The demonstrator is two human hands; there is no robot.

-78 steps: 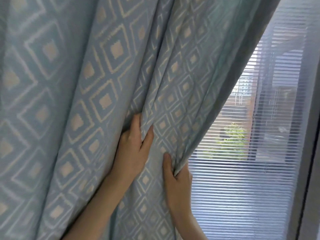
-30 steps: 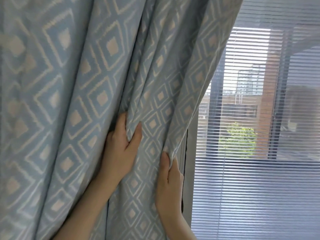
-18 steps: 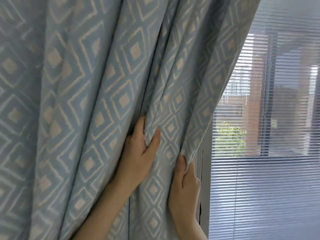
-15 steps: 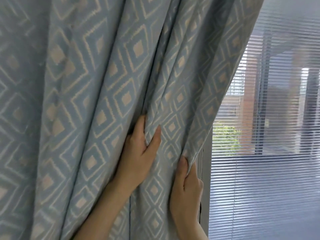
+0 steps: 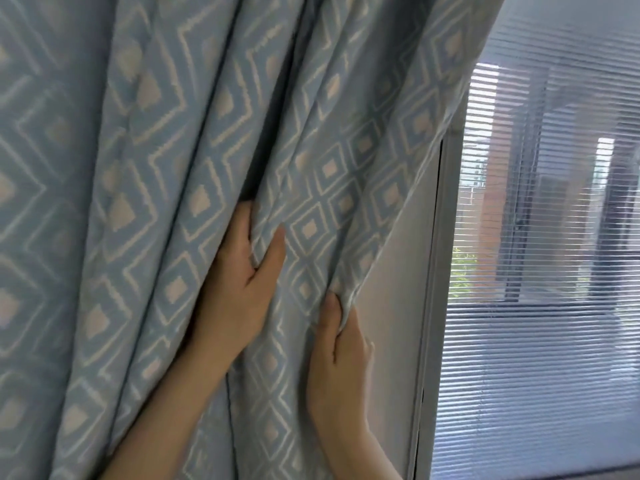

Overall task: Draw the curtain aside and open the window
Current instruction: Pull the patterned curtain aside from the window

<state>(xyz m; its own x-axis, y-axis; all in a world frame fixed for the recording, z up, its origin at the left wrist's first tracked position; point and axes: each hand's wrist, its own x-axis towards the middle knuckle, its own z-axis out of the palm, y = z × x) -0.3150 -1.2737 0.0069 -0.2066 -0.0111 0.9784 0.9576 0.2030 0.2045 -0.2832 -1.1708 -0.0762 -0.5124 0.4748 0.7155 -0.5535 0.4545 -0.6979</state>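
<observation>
A blue curtain (image 5: 145,188) with a cream diamond pattern fills the left and middle of the head view, bunched into deep folds. My left hand (image 5: 239,285) grips a fold near the centre, thumb over the cloth. Lower and to the right, my right hand (image 5: 341,358) pinches the curtain's free edge. To the right of that edge stands the window (image 5: 547,237), with slatted blinds over the glass and its pale frame (image 5: 433,306) exposed. No window handle is visible.
A plain pale strip of wall or frame (image 5: 398,323) shows between the curtain edge and the glass. Through the blinds I see brick buildings (image 5: 491,216) and some green foliage (image 5: 462,271) outside.
Both hands have carried the curtain edge further left, uncovering the pale frame strip beside the window. Their hold on the cloth is unchanged.
</observation>
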